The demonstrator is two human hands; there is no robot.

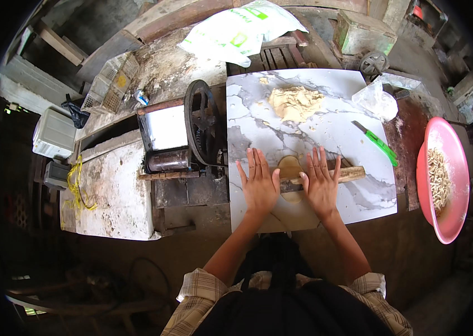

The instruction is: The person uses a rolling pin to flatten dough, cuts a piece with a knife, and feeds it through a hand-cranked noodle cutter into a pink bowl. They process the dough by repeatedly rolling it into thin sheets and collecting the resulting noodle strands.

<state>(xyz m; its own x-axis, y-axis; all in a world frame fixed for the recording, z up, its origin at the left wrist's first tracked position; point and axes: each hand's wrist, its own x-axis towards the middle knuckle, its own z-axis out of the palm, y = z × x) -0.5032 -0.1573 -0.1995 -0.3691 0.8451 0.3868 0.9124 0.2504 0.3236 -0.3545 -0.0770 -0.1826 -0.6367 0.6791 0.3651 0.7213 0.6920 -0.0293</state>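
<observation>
My left hand (260, 193) and my right hand (321, 190) lie palm down with their fingers stretched out, pressing on a wooden rolling pin (353, 173). Between them the pin crosses a flattened oval of dough (290, 164) on the marble-patterned board (247, 131). Most of the pin's left part is hidden under my left hand. Farther back on the board sits a rough lump of pale dough (298, 104), with small crumbs about it. To the right of my right hand lies a green-handled knife (380, 145), its blade pointing away to the left.
Left of the board stands a hand-cranked roller machine (170, 161) with a big wheel. A pink basin (460, 168) holding many small pale pieces is at the right. A clear plastic bag (375, 101) rests on the board's far right corner; a white sack (245, 31) lies behind.
</observation>
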